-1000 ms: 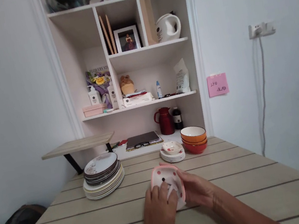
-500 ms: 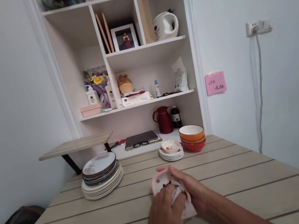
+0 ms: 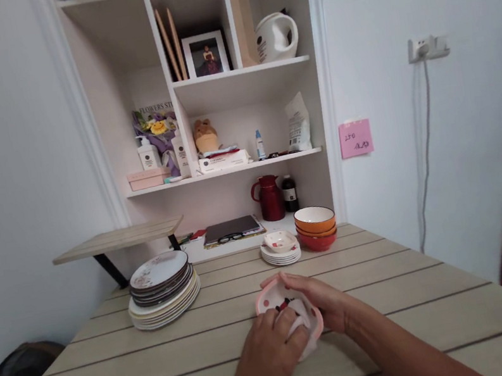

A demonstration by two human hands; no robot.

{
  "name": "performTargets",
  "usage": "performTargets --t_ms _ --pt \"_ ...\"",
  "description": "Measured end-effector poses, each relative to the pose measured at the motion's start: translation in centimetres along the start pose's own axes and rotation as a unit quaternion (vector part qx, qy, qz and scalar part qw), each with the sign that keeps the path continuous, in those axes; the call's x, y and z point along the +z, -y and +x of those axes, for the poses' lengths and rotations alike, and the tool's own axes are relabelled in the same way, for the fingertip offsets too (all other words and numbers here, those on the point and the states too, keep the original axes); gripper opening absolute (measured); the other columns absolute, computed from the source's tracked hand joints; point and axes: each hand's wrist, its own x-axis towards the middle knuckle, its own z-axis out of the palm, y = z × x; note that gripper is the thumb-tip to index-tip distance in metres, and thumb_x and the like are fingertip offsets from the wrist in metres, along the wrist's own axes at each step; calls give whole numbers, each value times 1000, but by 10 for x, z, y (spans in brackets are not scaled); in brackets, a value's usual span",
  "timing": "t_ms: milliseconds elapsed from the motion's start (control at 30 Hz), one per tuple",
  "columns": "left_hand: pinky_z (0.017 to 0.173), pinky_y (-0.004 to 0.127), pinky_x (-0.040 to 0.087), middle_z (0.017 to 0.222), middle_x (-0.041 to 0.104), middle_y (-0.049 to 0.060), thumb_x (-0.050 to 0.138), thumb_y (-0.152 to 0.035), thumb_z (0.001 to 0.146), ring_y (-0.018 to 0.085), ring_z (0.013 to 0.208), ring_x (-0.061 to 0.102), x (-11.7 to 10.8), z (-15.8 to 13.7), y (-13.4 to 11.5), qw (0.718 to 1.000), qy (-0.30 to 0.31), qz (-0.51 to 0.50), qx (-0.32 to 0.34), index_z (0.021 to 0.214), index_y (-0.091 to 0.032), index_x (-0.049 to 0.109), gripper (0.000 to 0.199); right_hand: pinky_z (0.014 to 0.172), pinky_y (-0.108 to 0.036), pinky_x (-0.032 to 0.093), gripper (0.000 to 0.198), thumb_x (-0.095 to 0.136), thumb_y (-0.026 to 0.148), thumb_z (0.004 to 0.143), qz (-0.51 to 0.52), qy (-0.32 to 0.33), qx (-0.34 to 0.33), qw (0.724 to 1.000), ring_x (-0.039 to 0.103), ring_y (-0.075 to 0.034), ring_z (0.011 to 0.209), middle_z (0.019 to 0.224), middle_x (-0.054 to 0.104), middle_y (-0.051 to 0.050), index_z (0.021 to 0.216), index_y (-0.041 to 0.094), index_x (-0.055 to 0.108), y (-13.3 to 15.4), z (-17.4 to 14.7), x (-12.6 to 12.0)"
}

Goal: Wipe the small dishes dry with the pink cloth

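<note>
A small white bowl [image 3: 264,302] with a pink rim, dots and a dark-and-red figure inside is held up tilted over the table. My right hand [image 3: 322,298] grips it from the right side, fingers along the far rim and partly hidden behind it. Bunched inside the bowl is a pale cloth [image 3: 301,315], part of which hangs over the near rim. My left hand [image 3: 273,343] is closed on this cloth, pressing it against the bowl's inside.
Stacked plates [image 3: 162,292] stand at the table's left, below a small raised wooden shelf [image 3: 119,237]. Farther back are small saucers with a little dish [image 3: 280,244] on top and stacked orange and red bowls [image 3: 316,229]. Behind them sit a dark red jug [image 3: 271,199] and a laptop [image 3: 231,229].
My left hand has shifted slightly with the cloth inside the bowl, and less cloth hangs below the rim. The bowl stays in my right hand. The camera view has moved a little.
</note>
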Motion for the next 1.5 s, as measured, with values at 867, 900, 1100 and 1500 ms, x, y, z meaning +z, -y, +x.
performTargets --t_ms 867,900,1100,1500 --pt "89 32 47 117 61 0 61 -26 89 17 99 53 -2 -5 6 1000 12 16 -21 107 -26 62 18 67 -26 45 36 71 44 79 -22 -37 10 999 61 -16 71 79 69 -2 105 19 65 -3 -1 -3" --pt "87 33 48 116 61 1 61 -26 90 17 97 54 -2 -5 6 1000 7 23 -16 106 -26 62 17 69 -27 46 40 69 47 80 -26 -33 23 999 63 -18 74 83 70 -4 108 19 65 -1 -3 -3" --pt "82 37 48 113 62 4 56 -18 90 21 93 54 2 -6 4 992 -72 87 -61 104 -24 63 17 88 -34 46 54 59 60 83 85 85 2 993 64 -24 101 107 71 -10 119 20 61 0 -6 15" --pt "86 35 48 117 60 2 57 -24 91 18 100 54 1 -4 1 998 -16 59 -30 113 -27 60 22 68 -30 48 39 66 53 80 68 -67 22 995 66 -19 70 77 71 -7 89 16 61 -25 12 10"
